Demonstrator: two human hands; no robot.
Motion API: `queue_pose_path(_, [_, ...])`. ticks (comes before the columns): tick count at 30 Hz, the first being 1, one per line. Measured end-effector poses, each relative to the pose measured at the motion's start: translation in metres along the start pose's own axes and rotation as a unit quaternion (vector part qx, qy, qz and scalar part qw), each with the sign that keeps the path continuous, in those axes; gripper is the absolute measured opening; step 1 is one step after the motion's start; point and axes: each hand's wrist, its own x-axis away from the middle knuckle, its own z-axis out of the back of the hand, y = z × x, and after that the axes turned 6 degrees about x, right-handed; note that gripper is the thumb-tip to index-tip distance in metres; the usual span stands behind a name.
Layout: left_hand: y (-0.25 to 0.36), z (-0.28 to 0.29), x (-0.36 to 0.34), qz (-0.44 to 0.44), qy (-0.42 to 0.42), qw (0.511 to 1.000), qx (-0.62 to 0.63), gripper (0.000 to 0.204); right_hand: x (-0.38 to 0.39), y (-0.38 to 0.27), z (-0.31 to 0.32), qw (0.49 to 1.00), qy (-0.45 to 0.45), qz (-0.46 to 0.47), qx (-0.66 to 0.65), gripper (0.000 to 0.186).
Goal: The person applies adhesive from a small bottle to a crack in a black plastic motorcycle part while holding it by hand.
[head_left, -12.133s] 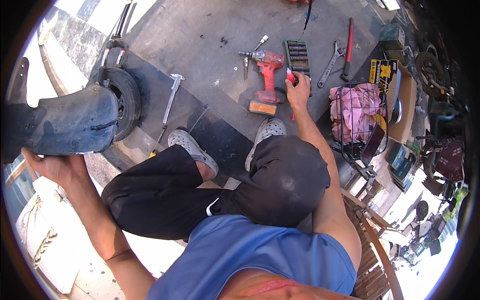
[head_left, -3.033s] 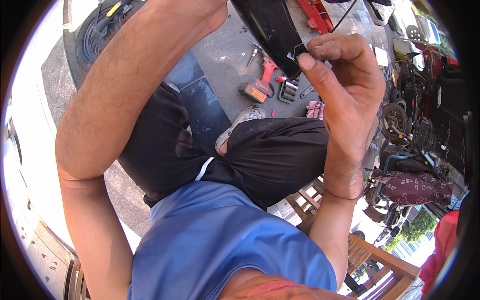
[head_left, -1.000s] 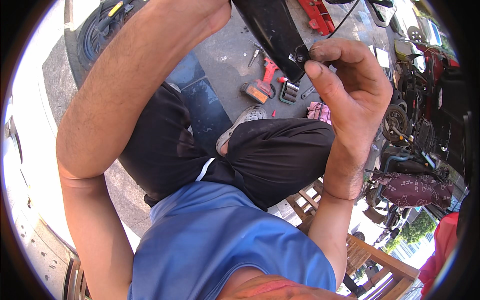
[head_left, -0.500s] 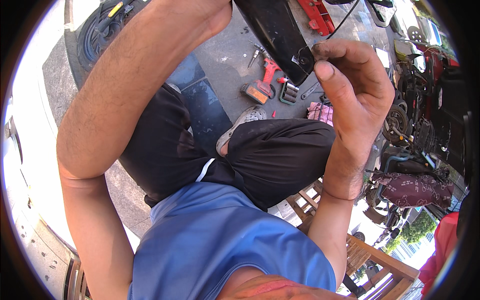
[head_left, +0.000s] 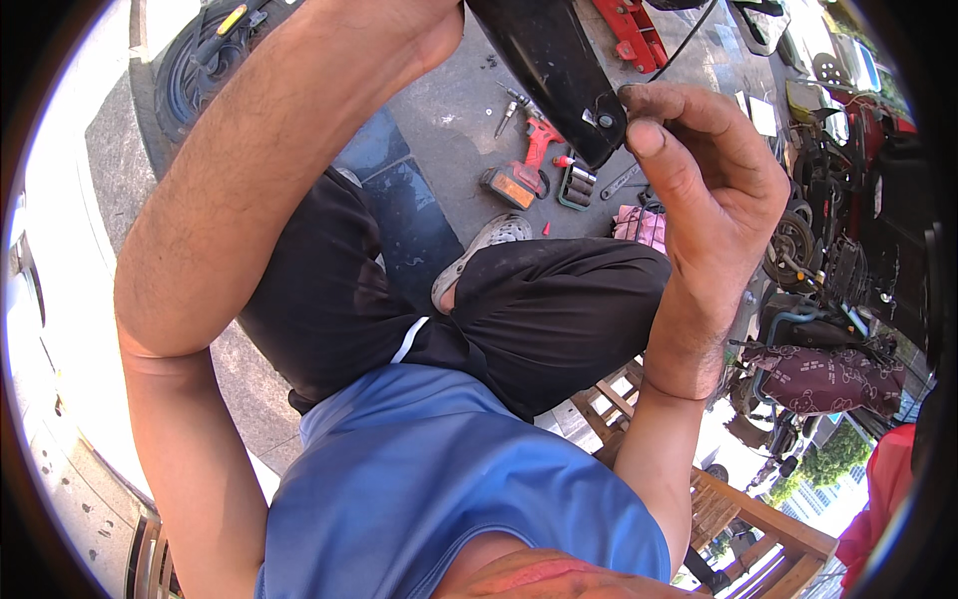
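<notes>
One black panel [head_left: 554, 70] btwn R fingers [head_left: 649, 135]

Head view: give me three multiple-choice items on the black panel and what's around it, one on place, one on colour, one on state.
1. Where is the drill?
A. on the ground beyond the knees
B. in the right hand
C. on the wooden chair

2. What colour is the shirt?
A. white
B. blue
C. green

3. How is the right hand on the black panel?
A. flat and apart from it
B. fingertips pinched at its lower end
C. out of view

Answers: 1 A, it lies on the grey ground by a socket tray. 2 B, blue cloth fills the lower picture. 3 B, thumb and fingers meet at the panel's bolt tab.
</notes>
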Motion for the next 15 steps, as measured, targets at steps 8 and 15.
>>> queue_pose_path(8, [0.004, 0.008, -0.003, 0.013, -0.038, 0.999, 0.025, 0.045, 0.000, 0.001, -0.003, 1.000, 0.012, 0.014, 0.002, 0.022])
queue_pose_path(15, [-0.005, -0.006, -0.002, -0.019, 0.042, 0.999, -0.028, 0.044, 0.001, -0.002, -0.003, 1.000, 0.009, 0.004, 0.008, 0.020])
